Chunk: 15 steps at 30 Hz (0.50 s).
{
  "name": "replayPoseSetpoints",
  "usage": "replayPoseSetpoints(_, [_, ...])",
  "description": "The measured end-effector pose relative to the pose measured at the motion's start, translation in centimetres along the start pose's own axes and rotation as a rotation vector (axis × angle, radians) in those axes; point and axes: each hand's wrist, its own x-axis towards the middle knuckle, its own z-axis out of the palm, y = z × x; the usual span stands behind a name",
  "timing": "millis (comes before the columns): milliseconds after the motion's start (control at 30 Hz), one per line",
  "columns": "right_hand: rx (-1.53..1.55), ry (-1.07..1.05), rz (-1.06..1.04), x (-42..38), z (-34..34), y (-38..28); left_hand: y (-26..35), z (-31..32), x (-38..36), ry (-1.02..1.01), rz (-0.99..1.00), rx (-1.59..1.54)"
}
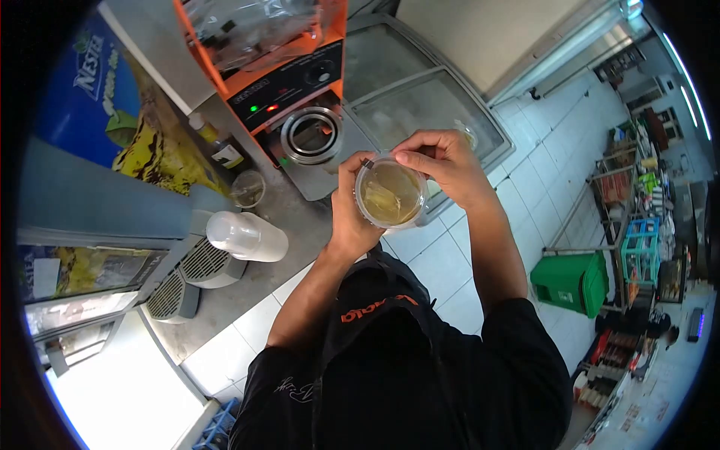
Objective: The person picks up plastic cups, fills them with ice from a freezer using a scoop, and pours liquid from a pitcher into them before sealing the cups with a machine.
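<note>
My left hand [352,210] is wrapped round the side of a clear plastic cup [391,196] with a pale yellow-brown drink in it. Something pale lies inside the drink; I cannot make out what. At the cup's far right rim, the thumb and fingers of my right hand [442,166] are pinched together on the edge. A small dark piece shows by my left fingertips. Just beyond the cup stands an orange and black cup sealing machine [281,90], its round metal ring holder [312,136] pulled out and its small lights lit.
On the grey counter [225,296] at left stand a stack of white cups [251,236], a small clear cup [248,189], a bottle [217,142] and a drink dispenser [112,187]. A glass-topped freezer [420,90] stands behind. A green bin [571,281] sits right on white tiles.
</note>
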Motion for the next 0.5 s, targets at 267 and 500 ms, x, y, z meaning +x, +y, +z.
replayPoseSetpoints(267, [0.059,0.152,0.037,-3.8,-3.1,3.0,0.8,3.6,-0.4,-0.101,0.023,-0.077])
replayPoseSetpoints(500, [0.093,0.502,0.374,-7.3,-11.1,16.5,-5.1,9.0,-0.9,0.010,-1.216,-1.454])
